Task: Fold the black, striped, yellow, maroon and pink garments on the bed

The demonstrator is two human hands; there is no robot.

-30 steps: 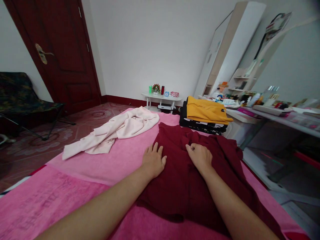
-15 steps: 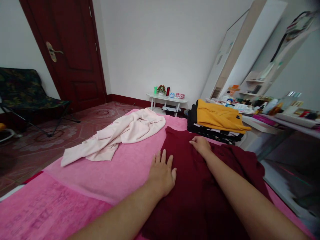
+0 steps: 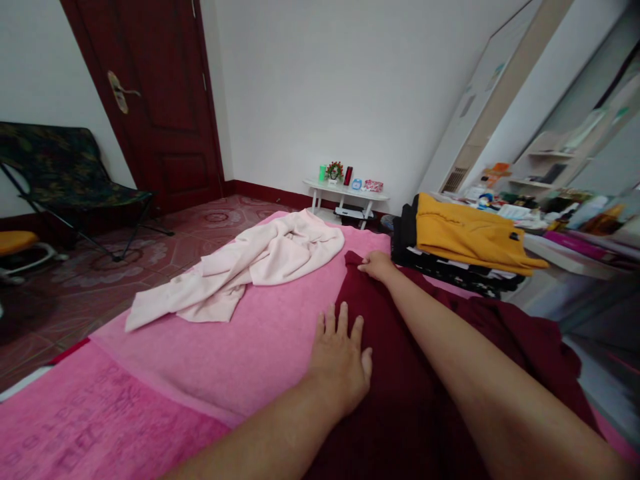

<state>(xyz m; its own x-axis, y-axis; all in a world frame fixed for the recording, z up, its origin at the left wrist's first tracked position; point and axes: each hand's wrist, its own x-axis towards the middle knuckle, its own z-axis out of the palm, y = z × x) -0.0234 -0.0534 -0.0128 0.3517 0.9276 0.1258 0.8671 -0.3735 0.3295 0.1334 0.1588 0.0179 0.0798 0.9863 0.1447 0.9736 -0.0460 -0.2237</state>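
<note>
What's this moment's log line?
left hand: spread at edge of maroon garment | right hand: seemingly pinching its far end | pale garment: rumpled | yellow garment: atop folded stack

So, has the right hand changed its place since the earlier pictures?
Yes. Judged against the small white table, the right hand has moved forward and leftward, closer to it, reaching the far edge of the maroon garment.

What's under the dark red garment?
Pink bedding shows along the left and far edges of the dark red garment, so it seems to lie on that. Whatever is directly beneath, including below the left hand, is covered.
</note>
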